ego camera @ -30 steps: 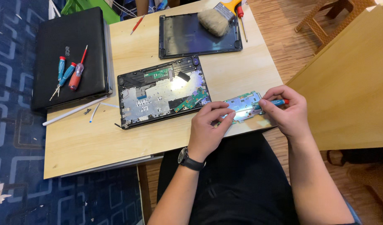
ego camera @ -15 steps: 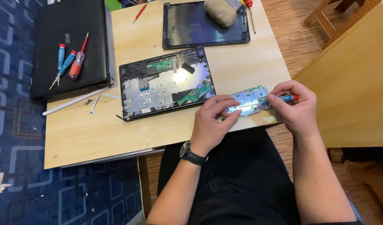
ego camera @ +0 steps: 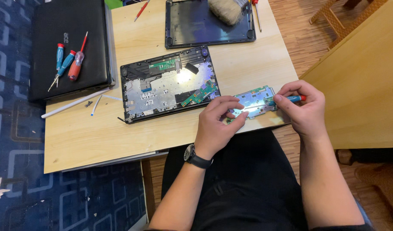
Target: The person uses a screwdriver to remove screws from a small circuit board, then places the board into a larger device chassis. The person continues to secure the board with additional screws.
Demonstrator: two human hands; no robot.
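Left hand point(ego camera: 218, 124) curled, fingertips pinching the circuit board point(ego camera: 253, 101) at the bench's point(ego camera: 102, 137) near right edge, right hand point(ego camera: 305, 109) gripping a blue screwdriver point(ego camera: 290, 99) over the board's right end, opened laptop base point(ego camera: 168, 83) just left.

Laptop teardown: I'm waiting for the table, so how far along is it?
Done: the bottom cover is off and the board is out of the open laptop. In hand: left hand steadies the board while right hand works a screwdriver on it. Left: a small green board remains inside.
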